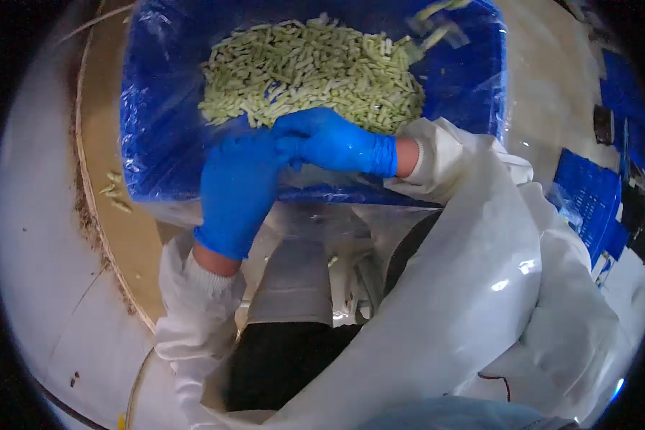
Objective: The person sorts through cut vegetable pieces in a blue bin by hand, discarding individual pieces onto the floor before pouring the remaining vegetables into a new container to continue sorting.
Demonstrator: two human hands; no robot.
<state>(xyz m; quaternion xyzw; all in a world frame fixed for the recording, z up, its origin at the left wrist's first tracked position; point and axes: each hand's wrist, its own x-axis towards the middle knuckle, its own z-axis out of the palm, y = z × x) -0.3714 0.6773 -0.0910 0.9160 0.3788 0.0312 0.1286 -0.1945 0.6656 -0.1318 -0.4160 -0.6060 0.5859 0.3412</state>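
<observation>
Over the near side of a blue crate (168, 158) lined with clear plastic, my two blue-gloved hands meet. My left hand (240, 190) is back up, with its fingers curled downward at the tips. From the right, my right hand (330, 142) reaches across with bent fingers closed against the left fingertips. Whatever the fingers hold, if anything, is hidden. A pile of pale green cut vegetable pieces (312, 68) lies in the crate just beyond both hands. At the crate's far right, a blurred pale green strip (436, 36) shows near the plastic.
A few green pieces (118, 193) lie on the tan surface left of the crate. Blue perforated crates (588, 193) stand at the right. Below are a white apron (430, 308) and a pale floor (50, 287).
</observation>
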